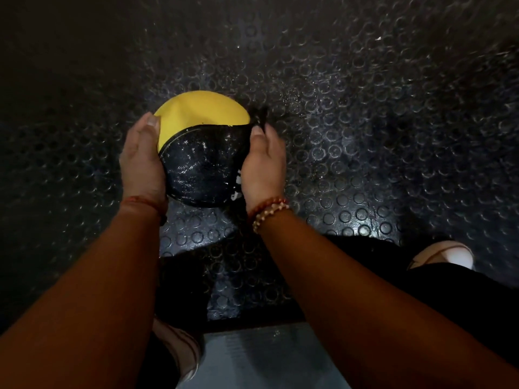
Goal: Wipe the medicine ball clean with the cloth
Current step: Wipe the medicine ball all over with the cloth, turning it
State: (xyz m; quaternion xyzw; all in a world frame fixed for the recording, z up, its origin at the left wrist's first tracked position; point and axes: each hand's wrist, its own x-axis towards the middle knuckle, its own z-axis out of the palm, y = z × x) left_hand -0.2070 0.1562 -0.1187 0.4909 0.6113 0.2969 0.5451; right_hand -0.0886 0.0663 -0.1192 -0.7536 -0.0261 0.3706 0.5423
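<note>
Head view: left hand (141,161) cups the ball (202,147) to steady it above the floor (365,122), while right hand (262,164) pinches a dark cloth (259,116) against its side, apparently for wiping.

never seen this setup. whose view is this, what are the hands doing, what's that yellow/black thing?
There is one picture, from a camera worn on a person's head, looking down at their own arms. No robot here. The left hand and right hand hold a medicine ball between them, one palm on each side. The ball is yellow on its far part, black and shiny on its near part. A dark scrap at the right fingertips may be the cloth; it is too dark to be sure. Below is a black studded floor, with the person's shoes at the bottom. Both wrists wear bracelets.
</note>
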